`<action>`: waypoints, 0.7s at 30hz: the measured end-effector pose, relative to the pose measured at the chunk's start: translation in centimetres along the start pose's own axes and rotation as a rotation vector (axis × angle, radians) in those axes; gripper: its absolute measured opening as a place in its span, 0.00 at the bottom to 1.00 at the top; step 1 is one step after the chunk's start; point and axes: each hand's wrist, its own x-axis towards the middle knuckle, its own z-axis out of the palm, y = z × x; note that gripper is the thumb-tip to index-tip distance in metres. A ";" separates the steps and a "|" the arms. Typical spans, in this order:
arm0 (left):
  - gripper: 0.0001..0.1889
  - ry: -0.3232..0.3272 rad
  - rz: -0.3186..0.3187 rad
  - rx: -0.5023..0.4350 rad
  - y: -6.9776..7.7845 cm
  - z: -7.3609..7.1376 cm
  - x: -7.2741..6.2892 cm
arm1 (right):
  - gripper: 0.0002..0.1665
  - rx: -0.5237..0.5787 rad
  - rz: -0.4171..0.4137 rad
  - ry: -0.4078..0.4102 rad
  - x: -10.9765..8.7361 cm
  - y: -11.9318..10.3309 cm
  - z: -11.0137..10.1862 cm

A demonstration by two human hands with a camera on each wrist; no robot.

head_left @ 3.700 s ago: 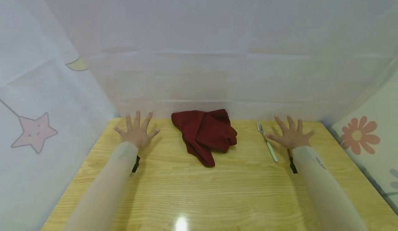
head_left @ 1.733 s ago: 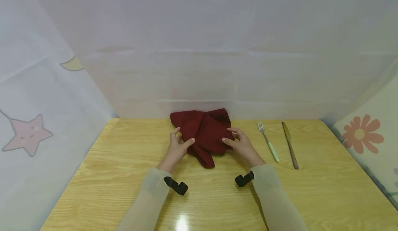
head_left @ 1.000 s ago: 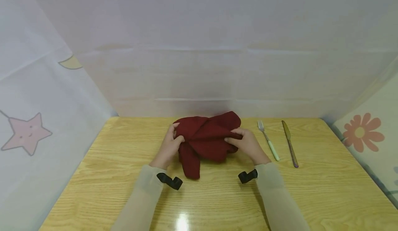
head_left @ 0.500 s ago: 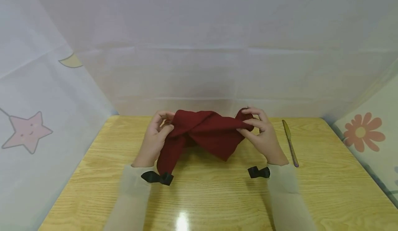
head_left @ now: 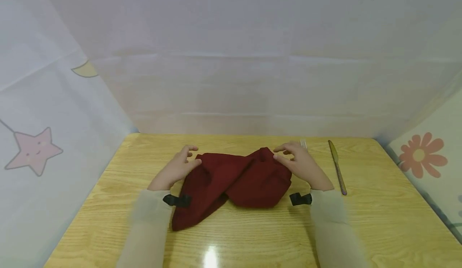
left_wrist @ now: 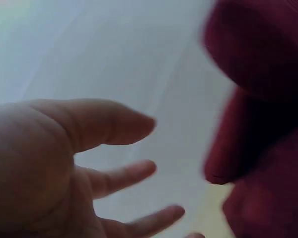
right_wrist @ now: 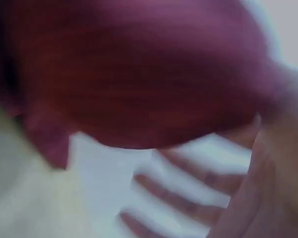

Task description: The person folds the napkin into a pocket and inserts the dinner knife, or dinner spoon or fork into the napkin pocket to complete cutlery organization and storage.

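A dark red cloth [head_left: 252, 179], loosely folded and twisted, stretches between the two hands over the table. My left hand [head_left: 177, 167] is at its upper left corner, thumb and fingers spread. In the left wrist view a gap separates those fingers [left_wrist: 124, 178] from the cloth folds [left_wrist: 268, 148]. At the upper right edge is my right hand [head_left: 297, 161], its thumb tip right at the fabric. In the blurred right wrist view its fingers [right_wrist: 174, 198] spread below the cloth [right_wrist: 139, 79], which hides the thumb.
A fork [head_left: 303, 143] lies behind the right hand, only its tines showing. Farther right is a table knife [head_left: 337, 165] on the wooden table [head_left: 231, 248]. Pale fabric walls [head_left: 231, 91] close off the back and both sides.
Both hands reached from their spread pose to the cloth, gripped and lifted it, and drew it apart. Now the fingers have loosened and the cloth sits closer to the front.
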 end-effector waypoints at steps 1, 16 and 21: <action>0.29 -0.013 -0.010 0.041 -0.4 0.6 0.4 | 0.27 0.021 0.045 -0.029 0.4 0.5 0.6; 0.16 0.059 0.058 0.043 -0.6 2.8 1.2 | 0.20 0.203 0.205 -0.136 1.4 1.4 3.1; 0.15 0.208 0.212 -0.043 0.4 0.6 0.6 | 0.15 0.476 0.168 0.066 0.2 1.0 -0.4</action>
